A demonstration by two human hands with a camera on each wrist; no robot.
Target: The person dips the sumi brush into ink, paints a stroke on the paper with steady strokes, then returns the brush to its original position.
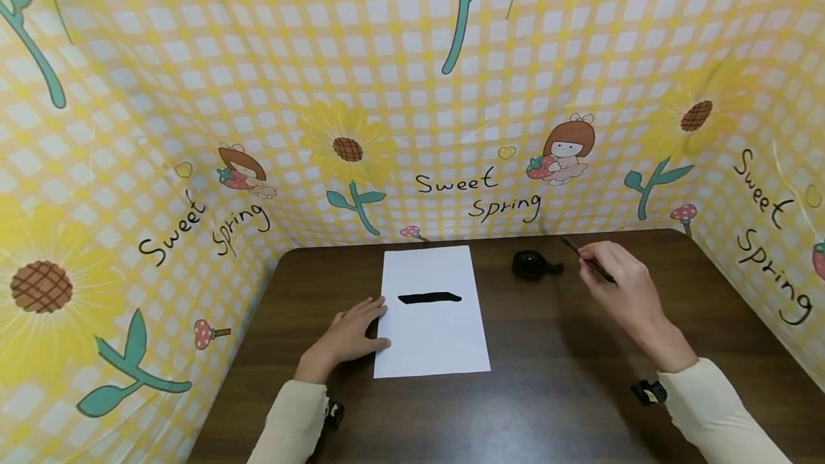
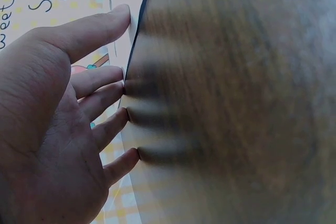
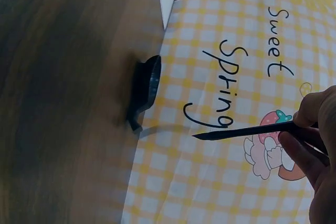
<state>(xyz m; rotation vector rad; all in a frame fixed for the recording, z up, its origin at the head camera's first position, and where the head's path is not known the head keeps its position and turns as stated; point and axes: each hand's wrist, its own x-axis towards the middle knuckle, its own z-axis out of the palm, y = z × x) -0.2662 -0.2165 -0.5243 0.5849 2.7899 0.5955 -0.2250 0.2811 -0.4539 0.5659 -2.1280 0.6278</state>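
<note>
A white sheet of paper [image 1: 432,346] lies on the brown table, with one thick black horizontal stroke [image 1: 430,298] in its upper half. My left hand [image 1: 351,331] rests at the sheet's left edge, fingers spread and fingertips touching down, as the left wrist view also shows. Held above the table, right of a small black ink dish [image 1: 530,265] with a short handle, my right hand [image 1: 621,296] pinches a slim dark calligraphy brush [image 3: 241,131] between thumb and fingers. The brush's pointed black tip is in the air, apart from dish and paper. What the dish contains cannot be made out.
The dark wooden table [image 1: 445,414] has rounded back corners. A yellow checked cloth [image 1: 412,92] with sunflowers and lettering hangs behind it and along both sides. Each wrist wears a small black camera; the right one [image 1: 649,392] sits by the cuff.
</note>
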